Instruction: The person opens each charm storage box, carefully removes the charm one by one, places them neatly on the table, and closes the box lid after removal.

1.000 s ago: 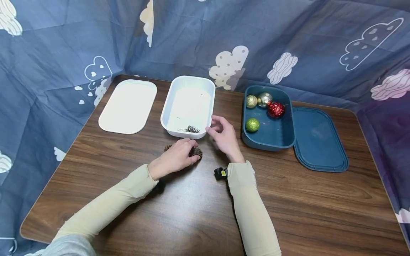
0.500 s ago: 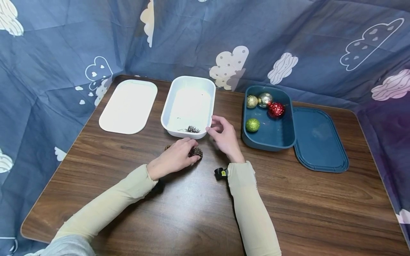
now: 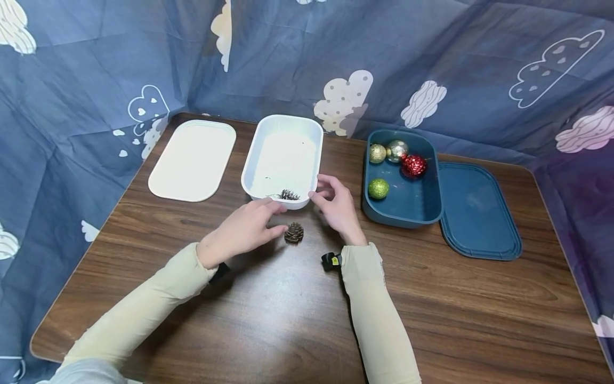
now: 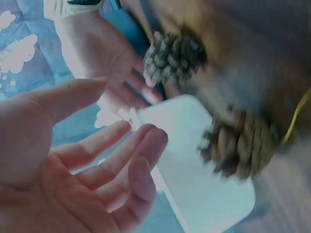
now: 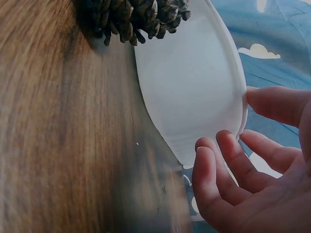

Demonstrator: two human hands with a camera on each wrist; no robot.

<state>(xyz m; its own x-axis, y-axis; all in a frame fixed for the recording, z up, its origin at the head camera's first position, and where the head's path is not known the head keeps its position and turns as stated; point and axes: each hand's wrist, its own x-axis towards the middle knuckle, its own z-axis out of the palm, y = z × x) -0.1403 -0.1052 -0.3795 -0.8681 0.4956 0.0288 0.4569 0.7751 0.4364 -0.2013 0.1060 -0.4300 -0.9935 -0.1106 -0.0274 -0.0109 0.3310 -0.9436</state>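
Observation:
My left hand (image 3: 244, 226) reaches toward the front wall of the white box (image 3: 283, 154), its fingers loose around nothing. Just right of its thumb, a brown pine cone (image 3: 294, 233) lies on the table. In the left wrist view, two pine cones show beyond the palm: a darker pine cone (image 4: 174, 57) and a browner pine cone (image 4: 238, 143) with a yellow cord. The head view hides the second behind my left hand. Another pine cone (image 3: 289, 195) lies inside the box at its front. My right hand (image 3: 338, 208) touches the box's front right corner with relaxed fingertips.
A white lid (image 3: 192, 160) lies left of the box. On the right, a blue box (image 3: 403, 220) holds several glittery baubles, among them a red bauble (image 3: 413, 166) and a green bauble (image 3: 378, 189). A blue lid (image 3: 479, 210) lies beside it. A cloud-print curtain (image 3: 268, 53) hangs behind the table.
My left hand has let go of the pine cones it covered and moved left and slightly up, uncovering one of them. My right hand stays at the white box.

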